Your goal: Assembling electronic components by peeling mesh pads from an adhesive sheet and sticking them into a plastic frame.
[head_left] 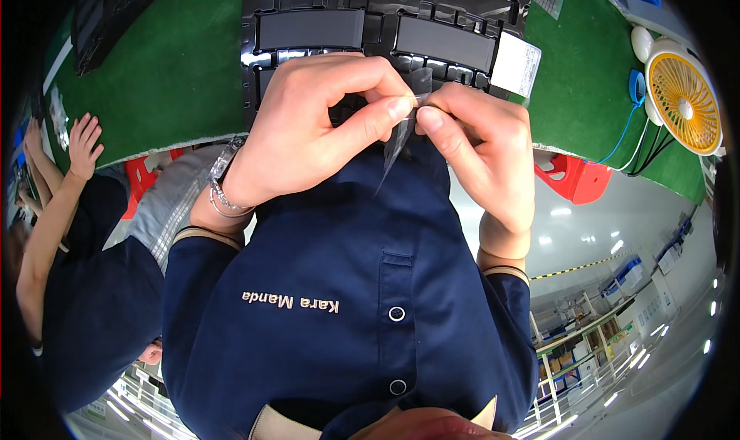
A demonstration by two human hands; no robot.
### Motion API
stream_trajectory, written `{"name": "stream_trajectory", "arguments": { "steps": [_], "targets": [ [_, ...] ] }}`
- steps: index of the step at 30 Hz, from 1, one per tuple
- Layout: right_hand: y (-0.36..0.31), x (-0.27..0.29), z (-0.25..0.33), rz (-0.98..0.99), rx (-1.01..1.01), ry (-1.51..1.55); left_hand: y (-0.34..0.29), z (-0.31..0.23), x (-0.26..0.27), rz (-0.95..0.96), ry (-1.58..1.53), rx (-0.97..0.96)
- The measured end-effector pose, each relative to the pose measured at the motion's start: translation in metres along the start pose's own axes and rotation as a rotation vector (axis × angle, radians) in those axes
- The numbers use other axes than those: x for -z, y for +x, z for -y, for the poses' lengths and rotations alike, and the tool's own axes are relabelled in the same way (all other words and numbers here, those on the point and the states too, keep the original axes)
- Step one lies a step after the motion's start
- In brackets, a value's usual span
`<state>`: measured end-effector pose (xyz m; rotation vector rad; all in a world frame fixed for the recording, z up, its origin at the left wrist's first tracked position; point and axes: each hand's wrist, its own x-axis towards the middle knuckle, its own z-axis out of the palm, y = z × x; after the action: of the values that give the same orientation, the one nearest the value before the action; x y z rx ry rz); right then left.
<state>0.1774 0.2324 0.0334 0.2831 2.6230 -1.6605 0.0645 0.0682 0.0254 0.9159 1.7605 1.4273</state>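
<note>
A thin, see-through plastic film (395, 149) hangs between my hands, its pointed lower end in front of my shirt. My left hand (308, 128) pinches it between thumb and forefinger. Close beside it, my right hand (489, 143) is closed in a pinch at the film's upper part, fingertips almost touching the left ones. Just beyond my hands lies a glossy black plastic tray (379, 28) with moulded pockets. Flat dark grey rectangular pieces (310, 29) sit in several of these pockets. My hands hide the tray's near part.
A white printed paper (515, 64) lies at the tray's right edge on the green table (570, 78). An orange-and-white fan (684, 105) with cables stands at right. Red stools (574, 179) are below the table edge. At left, a co-worker's hand (83, 147) rests near the table edge.
</note>
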Motion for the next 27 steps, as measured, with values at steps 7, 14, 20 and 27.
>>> {"name": "stream_trajectory", "arguments": {
  "steps": [7, 14, 20, 27],
  "targets": [
    [0.001, -0.004, 0.002, -0.056, 0.002, -0.021, 0.0, 0.0, -0.001, 0.007, -0.014, 0.043],
    [0.0, -0.002, -0.008, -0.178, 0.178, -0.122, 0.005, 0.004, -0.003, 0.047, -0.029, 0.137],
    [-0.003, -0.005, -0.013, -0.145, 0.1, -0.054, 0.007, 0.002, -0.007, -0.008, -0.008, 0.106],
    [-0.003, -0.005, -0.012, -0.155, 0.094, -0.012, 0.008, -0.001, -0.008, -0.007, -0.018, 0.076]
  ]
}}
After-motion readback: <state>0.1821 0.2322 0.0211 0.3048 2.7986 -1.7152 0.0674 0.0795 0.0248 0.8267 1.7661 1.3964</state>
